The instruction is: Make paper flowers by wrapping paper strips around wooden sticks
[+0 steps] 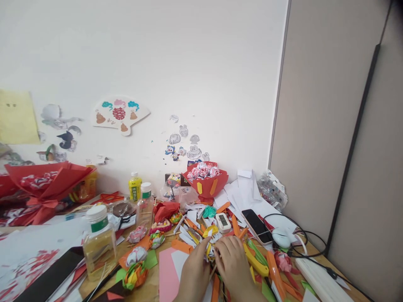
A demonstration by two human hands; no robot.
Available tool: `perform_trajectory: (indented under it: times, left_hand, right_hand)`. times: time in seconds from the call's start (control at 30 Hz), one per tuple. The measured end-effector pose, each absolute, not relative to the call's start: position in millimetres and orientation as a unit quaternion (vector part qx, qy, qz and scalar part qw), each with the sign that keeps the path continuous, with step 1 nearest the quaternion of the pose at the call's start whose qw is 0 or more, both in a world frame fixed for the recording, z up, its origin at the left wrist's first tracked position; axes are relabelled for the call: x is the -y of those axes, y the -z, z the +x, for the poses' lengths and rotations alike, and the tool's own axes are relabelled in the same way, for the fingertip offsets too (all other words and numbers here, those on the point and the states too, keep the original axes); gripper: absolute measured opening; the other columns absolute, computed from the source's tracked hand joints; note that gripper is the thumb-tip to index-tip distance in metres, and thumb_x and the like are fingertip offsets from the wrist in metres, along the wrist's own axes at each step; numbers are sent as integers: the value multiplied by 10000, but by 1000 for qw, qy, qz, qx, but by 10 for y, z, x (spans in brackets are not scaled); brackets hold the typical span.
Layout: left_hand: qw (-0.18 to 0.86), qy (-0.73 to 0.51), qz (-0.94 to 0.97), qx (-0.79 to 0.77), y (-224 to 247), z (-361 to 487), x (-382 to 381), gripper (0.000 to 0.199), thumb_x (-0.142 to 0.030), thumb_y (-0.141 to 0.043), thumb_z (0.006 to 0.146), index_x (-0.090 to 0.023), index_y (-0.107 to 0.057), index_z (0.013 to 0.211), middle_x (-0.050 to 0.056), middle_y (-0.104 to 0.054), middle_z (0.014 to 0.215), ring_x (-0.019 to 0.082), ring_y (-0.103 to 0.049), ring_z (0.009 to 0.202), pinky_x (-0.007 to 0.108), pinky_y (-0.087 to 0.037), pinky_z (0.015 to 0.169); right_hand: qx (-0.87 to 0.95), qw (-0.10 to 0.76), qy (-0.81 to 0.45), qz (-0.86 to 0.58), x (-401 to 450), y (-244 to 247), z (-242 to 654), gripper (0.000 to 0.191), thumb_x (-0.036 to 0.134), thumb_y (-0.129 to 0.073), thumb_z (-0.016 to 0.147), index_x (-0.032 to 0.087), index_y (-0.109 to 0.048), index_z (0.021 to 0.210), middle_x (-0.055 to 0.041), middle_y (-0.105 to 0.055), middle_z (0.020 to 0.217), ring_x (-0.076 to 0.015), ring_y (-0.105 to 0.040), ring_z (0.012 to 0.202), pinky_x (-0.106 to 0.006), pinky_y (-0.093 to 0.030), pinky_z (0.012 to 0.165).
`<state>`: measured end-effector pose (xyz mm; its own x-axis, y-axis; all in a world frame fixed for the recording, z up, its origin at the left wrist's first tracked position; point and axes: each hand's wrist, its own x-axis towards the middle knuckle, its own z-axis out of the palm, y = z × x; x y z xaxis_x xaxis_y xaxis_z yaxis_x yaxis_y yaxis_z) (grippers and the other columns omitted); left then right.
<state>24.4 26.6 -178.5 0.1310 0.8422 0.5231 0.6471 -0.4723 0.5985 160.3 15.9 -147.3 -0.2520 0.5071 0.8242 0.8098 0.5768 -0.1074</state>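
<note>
A yellow and white folded paper flower is between my two hands at the lower middle of the head view. My left hand has its fingers closed around the flower's left side. From the right, my right hand presses curled fingers against it, and its fingertips are partly hidden. Below the flower, what looks like a thin stick shows between the hands. A yellow tool lies just right of my right hand. Pink paper lies left of my left hand.
Paper scraps cover the table. A small white timer, a phone and a cabled white mouse lie to the right. Clear bottles stand left. A red-wrapped paper bouquet stands by the wall. A white power strip lies front right.
</note>
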Motion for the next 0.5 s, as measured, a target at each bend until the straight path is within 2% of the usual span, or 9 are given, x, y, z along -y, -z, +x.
perform_trajectory:
  times: [0.23, 0.5]
  left_hand:
    - [92, -397, 759, -507, 1713, 246, -232, 659, 10, -354, 628, -174, -440, 1255, 65, -578, 1220, 170, -548, 1073, 290, -431, 912]
    - [110, -408, 752, -506, 1674, 258, -208, 687, 21, -352, 585, -207, -471, 1222, 38, -570, 1235, 154, -534, 1097, 275, -417, 933]
  right_hand:
    - [768, 429, 200, -432, -194, 1524, 1612, 224, 140, -309, 891, 189, -499, 783, -45, -525, 833, -195, -463, 754, -345, -357, 685]
    - [762, 411, 279, -416, -211, 1527, 1599, 247, 97, -330, 889, 194, -544, 813, -46, -547, 846, -194, -484, 771, -336, -373, 680]
